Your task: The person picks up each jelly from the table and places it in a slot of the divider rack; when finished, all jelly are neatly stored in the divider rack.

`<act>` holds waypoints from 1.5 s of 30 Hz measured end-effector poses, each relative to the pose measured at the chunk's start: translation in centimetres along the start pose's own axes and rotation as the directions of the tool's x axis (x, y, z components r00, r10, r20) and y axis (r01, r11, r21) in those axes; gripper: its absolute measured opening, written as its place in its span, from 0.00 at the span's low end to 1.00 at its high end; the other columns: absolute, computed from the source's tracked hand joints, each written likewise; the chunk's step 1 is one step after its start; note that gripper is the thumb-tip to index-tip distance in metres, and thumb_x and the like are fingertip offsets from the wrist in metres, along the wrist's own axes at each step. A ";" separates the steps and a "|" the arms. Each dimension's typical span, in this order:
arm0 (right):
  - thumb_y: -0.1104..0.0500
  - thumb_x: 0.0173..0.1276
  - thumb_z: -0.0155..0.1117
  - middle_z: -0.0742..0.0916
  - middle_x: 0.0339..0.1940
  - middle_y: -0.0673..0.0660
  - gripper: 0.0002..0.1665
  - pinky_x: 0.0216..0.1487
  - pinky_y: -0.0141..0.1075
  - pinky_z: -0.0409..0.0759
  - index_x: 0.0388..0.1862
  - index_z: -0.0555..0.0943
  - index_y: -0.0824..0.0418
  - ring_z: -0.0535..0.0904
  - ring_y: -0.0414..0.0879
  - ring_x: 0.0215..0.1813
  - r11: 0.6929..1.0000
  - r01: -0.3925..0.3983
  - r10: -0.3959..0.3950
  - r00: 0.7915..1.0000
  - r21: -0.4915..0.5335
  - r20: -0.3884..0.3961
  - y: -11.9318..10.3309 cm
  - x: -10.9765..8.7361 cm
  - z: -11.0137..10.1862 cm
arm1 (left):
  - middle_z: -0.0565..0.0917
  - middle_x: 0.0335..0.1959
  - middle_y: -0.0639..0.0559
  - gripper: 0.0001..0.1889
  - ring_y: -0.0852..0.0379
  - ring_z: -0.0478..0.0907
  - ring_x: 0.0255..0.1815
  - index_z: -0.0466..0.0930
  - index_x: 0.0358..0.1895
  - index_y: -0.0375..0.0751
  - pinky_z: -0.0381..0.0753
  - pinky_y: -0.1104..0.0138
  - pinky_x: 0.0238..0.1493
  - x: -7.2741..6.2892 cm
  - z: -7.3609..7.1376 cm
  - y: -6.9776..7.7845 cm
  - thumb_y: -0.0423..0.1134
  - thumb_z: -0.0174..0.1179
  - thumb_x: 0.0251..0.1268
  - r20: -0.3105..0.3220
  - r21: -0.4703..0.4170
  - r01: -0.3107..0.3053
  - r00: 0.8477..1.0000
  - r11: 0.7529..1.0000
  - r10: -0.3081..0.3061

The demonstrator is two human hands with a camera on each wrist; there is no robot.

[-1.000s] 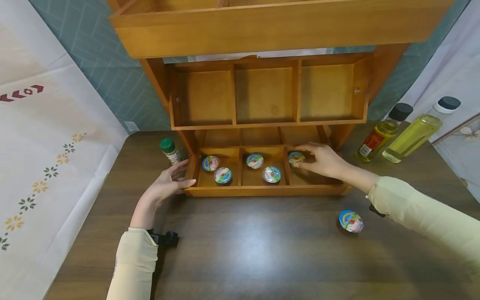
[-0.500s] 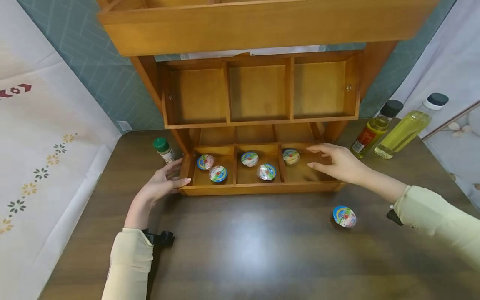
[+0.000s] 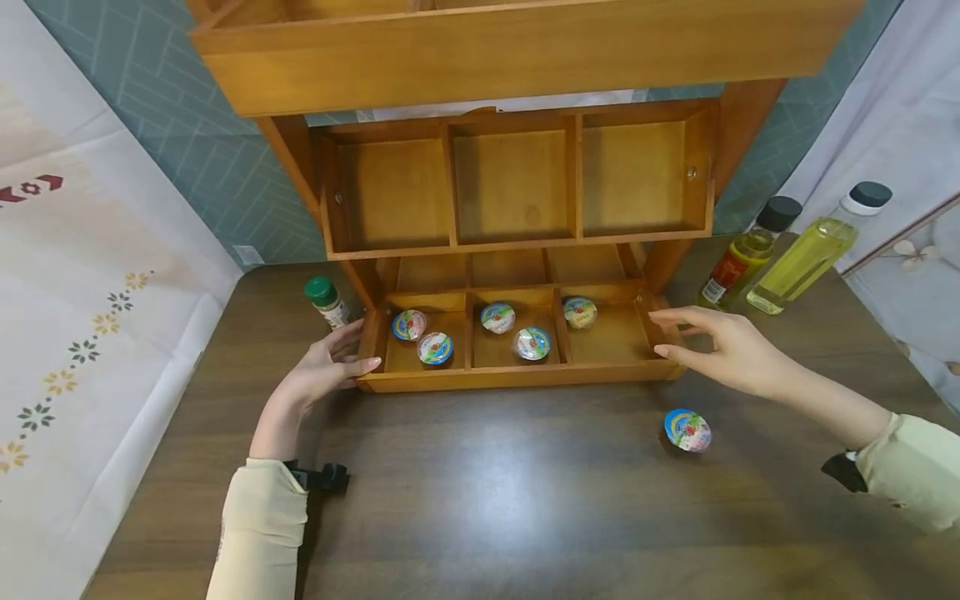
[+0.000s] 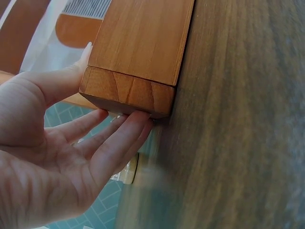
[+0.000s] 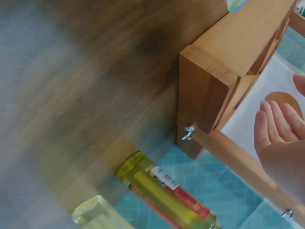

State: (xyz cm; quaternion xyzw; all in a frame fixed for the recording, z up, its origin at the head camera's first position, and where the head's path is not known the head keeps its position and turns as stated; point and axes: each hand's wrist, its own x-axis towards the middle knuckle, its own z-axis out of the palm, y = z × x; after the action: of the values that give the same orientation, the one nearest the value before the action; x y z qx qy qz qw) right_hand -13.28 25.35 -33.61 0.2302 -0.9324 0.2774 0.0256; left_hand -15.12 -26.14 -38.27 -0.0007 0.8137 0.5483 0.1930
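Observation:
My left hand (image 3: 318, 372) holds the left end of a wooden shelf rack's bottom tray (image 3: 517, 379); in the left wrist view its thumb lies over the upper edge and its fingers (image 4: 119, 143) press the outer end. My right hand (image 3: 723, 350) hovers by the tray's right end, fingers loosely bent and nothing held. Small cups with printed lids sit in the tray: a pink one (image 3: 409, 325) and a blue one (image 3: 435, 349) at left, two cups (image 3: 498, 317) in the middle, one yellowish cup (image 3: 580, 312) at right. Another cup (image 3: 687, 431) lies tilted on the table.
A green-capped shaker (image 3: 327, 302) stands left of the rack. Two oil bottles, one red-labelled (image 3: 738, 265) and one clear (image 3: 804, 262), stand to its right. Higher tiers (image 3: 517, 187) of the rack overhang the bottom tray. White patterned cloth (image 3: 97, 317) hangs at the left.
My right hand has let go of the yellowish cup in the right compartment and drawn back to the right, to the tray's end. The left hand keeps its place.

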 end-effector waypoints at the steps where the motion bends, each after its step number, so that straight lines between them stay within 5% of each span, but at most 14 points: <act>1: 0.56 0.62 0.66 0.83 0.52 0.59 0.25 0.48 0.52 0.76 0.58 0.76 0.59 0.81 0.56 0.48 1.000 0.007 -0.007 1.000 -0.006 0.000 0.0 -0.3 0.0 | 0.49 0.74 0.41 0.44 0.35 0.53 0.70 0.43 0.75 0.45 0.71 0.49 0.57 -0.1 0.0 0.0 0.44 0.62 0.62 -0.002 0.003 0.002 1.000 1.000 -0.002; 5: 0.56 0.62 0.66 0.84 0.51 0.58 0.26 0.45 0.50 0.76 0.59 0.76 0.57 0.81 0.54 0.47 0.999 0.020 -0.020 1.000 -0.039 -0.004 0.3 -1.6 -0.3 | 0.50 0.74 0.42 0.44 0.36 0.54 0.70 0.43 0.75 0.45 0.71 0.49 0.57 0.1 0.1 0.2 0.44 0.62 0.61 -0.002 -0.003 0.003 1.000 1.000 -0.003; 8: 0.56 0.61 0.68 0.84 0.51 0.53 0.25 0.46 0.40 0.77 0.59 0.77 0.53 0.81 0.51 0.46 0.999 -0.003 0.002 1.000 -0.037 -0.017 0.5 -2.4 -0.2 | 0.50 0.74 0.41 0.44 0.37 0.55 0.70 0.43 0.75 0.45 0.71 0.49 0.57 0.2 0.1 0.2 0.44 0.62 0.62 -0.004 -0.007 0.003 1.000 1.000 -0.003; 15: 0.60 0.55 0.72 0.85 0.48 0.47 0.27 0.47 0.15 0.67 0.56 0.78 0.51 0.75 0.28 0.49 1.000 0.027 -0.027 0.999 0.009 -0.044 0.9 -3.9 0.5 | 0.50 0.74 0.41 0.44 0.36 0.54 0.70 0.43 0.75 0.45 0.70 0.48 0.58 -0.1 0.0 0.1 0.44 0.62 0.62 -0.004 -0.011 0.003 1.000 1.000 -0.003; 29: 0.55 0.52 0.75 0.84 0.49 0.48 0.31 0.46 0.21 0.73 0.56 0.77 0.54 0.81 0.43 0.47 0.996 0.088 -0.087 0.996 -0.034 0.004 1.9 -5.8 1.6 | 0.49 0.74 0.40 0.44 0.35 0.54 0.70 0.43 0.75 0.44 0.72 0.49 0.56 -0.2 0.0 0.0 0.45 0.62 0.62 0.004 0.019 0.000 1.000 1.000 0.000; 45: 0.40 0.48 0.72 0.80 0.55 0.46 0.40 0.47 0.30 0.76 0.60 0.75 0.52 0.77 0.38 0.52 0.978 0.208 -0.204 0.972 -0.021 0.119 2.4 -7.4 3.4 | 0.48 0.73 0.34 0.44 0.31 0.54 0.68 0.42 0.75 0.41 0.73 0.48 0.54 -0.3 0.3 -0.3 0.46 0.61 0.62 0.009 0.037 -0.010 1.000 0.999 0.010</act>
State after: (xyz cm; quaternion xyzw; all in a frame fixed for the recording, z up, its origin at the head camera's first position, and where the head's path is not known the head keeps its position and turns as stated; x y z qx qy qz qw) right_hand -7.45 28.46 -38.98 0.3408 -0.9080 0.2437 0.0039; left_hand -14.62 -26.07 -38.57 0.0094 0.8228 0.5342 0.1939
